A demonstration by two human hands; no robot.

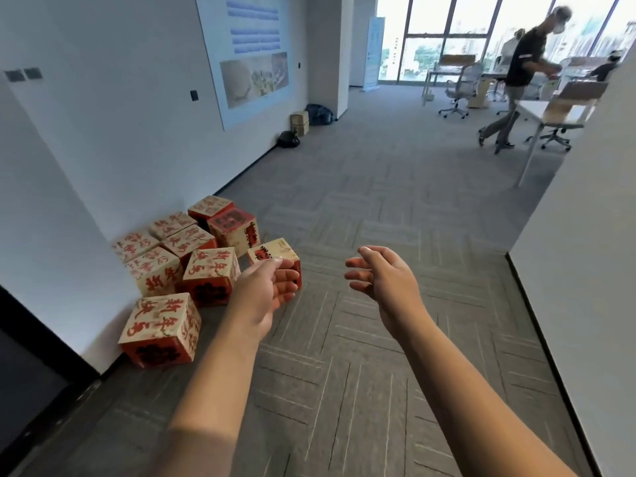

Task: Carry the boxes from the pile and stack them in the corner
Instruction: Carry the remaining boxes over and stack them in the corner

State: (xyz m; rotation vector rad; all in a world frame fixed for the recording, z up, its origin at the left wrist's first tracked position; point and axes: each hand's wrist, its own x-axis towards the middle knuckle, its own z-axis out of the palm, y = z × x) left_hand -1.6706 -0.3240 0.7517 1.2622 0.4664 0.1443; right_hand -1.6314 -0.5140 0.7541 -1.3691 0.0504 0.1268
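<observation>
Both hands empty: left hand (266,290) and right hand (382,273) fingers loosely spread. Risk: one-sided grab topples box pile (179,256), frame left.

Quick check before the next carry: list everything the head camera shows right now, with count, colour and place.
Boxes: about nine, red and cream, in a pile on the floor along the left wall.
Far boxes: two stacked, tan, against the wall further down.
Bags: two, dark, on the floor beside those far boxes.
Poster: one, pale blue, on the left wall.
Carpet: grey, patterned tiles, covering the floor.
Chairs: at least two, grey, by the white desks at the windows.
Person: one, black shirt, walking at the desks; others behind are too small to count.
Left hand: empty, fingers curled, in front of the nearest box.
Right hand: empty, open, over the carpet.
</observation>
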